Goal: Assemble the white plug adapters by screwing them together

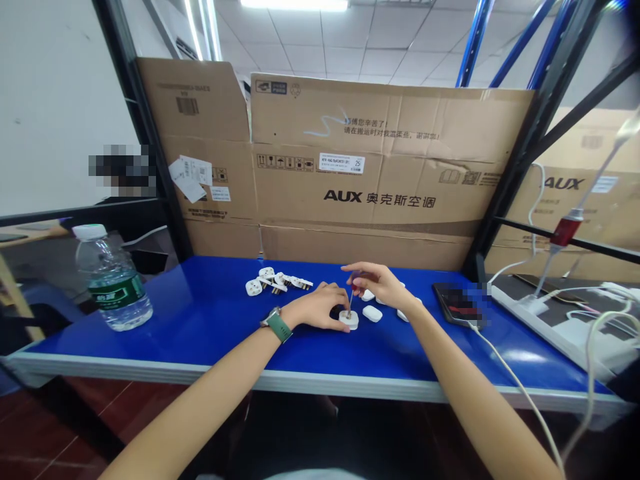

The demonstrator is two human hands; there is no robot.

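My left hand is closed around a white plug housing that lies on the blue table, its thumb and fingertips against the sides. In my right hand is a small screwdriver; a bit of red shows at its handle, and the thin shaft points down at the middle of the plug housing. Just right of the housing lies a white plug cover. More white covers sit behind and under my right hand, partly hidden. A pile of white plug parts with metal pins is farther back on the left.
A water bottle stands at the table's left end. At the right, a black phone is attached to a white cable. Cardboard walls the back edge. Beyond the table on the left is another person.
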